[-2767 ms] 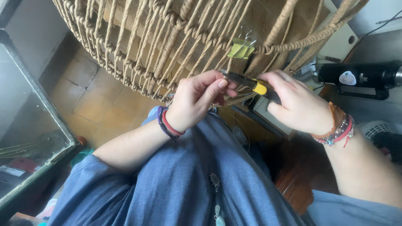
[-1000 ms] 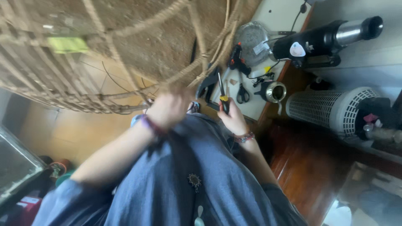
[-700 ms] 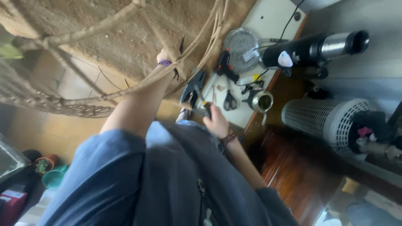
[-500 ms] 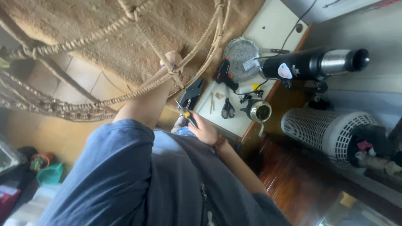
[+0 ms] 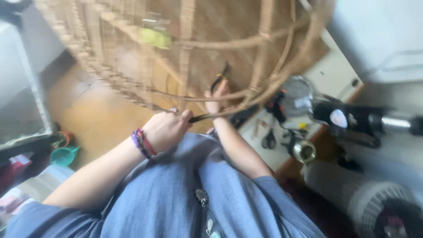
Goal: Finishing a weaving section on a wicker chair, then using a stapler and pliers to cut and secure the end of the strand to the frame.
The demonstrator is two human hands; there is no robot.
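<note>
Head view: left hand grip closed on wicker basket rim; right hand grips pliers; cluttered desk close right.

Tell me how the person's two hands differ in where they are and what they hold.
The left hand sits lower and nearer the body, closed around a thin dark strand by the woven wicker frame; the right hand is raised higher, against the frame. The right hand holds dark pliers with a yellow mark; the left holds no tool. The left wrist shows purple and red bands; the right wrist shows none here. Both work on the same frame.
</note>
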